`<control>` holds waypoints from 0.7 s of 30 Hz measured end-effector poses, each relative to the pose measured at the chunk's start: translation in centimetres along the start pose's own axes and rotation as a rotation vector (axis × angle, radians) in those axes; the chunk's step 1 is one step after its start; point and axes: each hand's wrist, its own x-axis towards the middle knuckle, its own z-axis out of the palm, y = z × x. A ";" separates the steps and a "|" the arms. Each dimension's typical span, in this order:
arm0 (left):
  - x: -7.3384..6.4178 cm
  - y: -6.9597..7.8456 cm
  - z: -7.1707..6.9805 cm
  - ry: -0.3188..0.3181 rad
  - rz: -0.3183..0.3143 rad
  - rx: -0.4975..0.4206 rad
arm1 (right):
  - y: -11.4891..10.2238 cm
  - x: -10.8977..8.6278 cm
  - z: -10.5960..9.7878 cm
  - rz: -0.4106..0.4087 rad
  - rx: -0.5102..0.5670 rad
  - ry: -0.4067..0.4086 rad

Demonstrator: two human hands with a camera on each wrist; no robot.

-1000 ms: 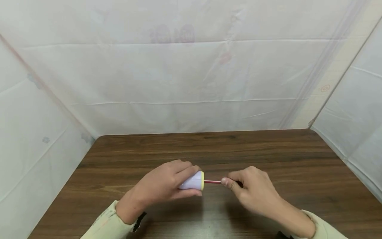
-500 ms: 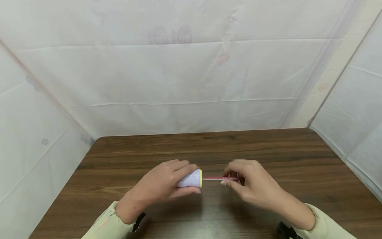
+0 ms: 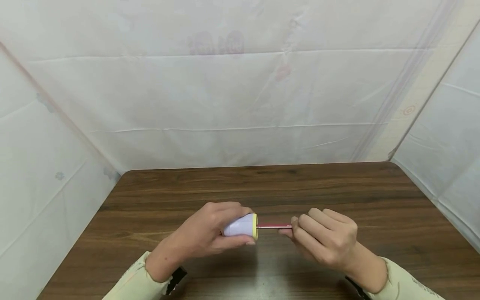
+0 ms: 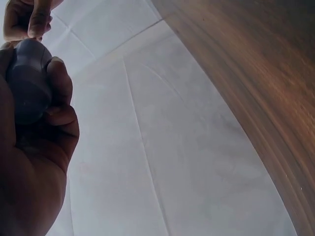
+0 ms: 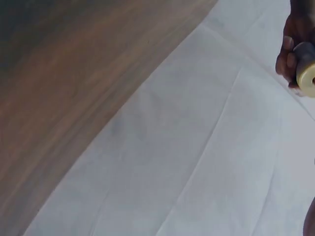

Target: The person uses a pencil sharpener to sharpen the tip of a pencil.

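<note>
My left hand [image 3: 208,228] grips a lavender pencil sharpener [image 3: 239,226] with a yellow rim, fingers over its top and thumb below. The sharpener lies on its side above the table, its yellow end facing right. Out of that end runs a thin red pencil [image 3: 271,226], its tip hidden inside. My right hand [image 3: 326,236] pinches the pencil's other end, fingers curled and knuckles up. In the left wrist view the rounded back of the sharpener [image 4: 30,73] sits in the left palm. The right wrist view catches its yellow face [image 5: 306,81] and a hole at the edge.
Below both hands spreads a dark wood-grain table [image 3: 168,187] with rounded far corners. White sheeting [image 3: 240,96] hangs behind the table and along both sides. Black straps [image 3: 176,280] show at the cuffs of the pale sleeves.
My right hand has turned over around the pencil, from thumb and fingertips showing to knuckles up, and sits slightly farther right. The left hand keeps its hold on the sharpener almost unmoved.
</note>
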 end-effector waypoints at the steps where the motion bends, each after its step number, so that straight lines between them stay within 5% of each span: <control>1: 0.0 0.0 0.1 0.002 0.003 -0.001 | -0.1 0.0 0.0 0.006 -0.003 0.001; 8: 0.0 0.3 0.3 0.008 0.018 0.014 | -1.0 0.4 -0.5 0.115 0.032 -0.098; 17: 0.0 0.5 0.2 0.014 0.007 0.001 | -1.0 0.6 -0.8 0.076 -0.028 -0.217; 19: 0.0 0.6 0.1 0.016 0.010 0.015 | -1.4 0.4 -1.1 0.145 0.000 -0.289; 21: -0.1 0.6 0.1 0.013 0.021 0.045 | -1.9 0.1 -1.5 0.307 0.085 -0.416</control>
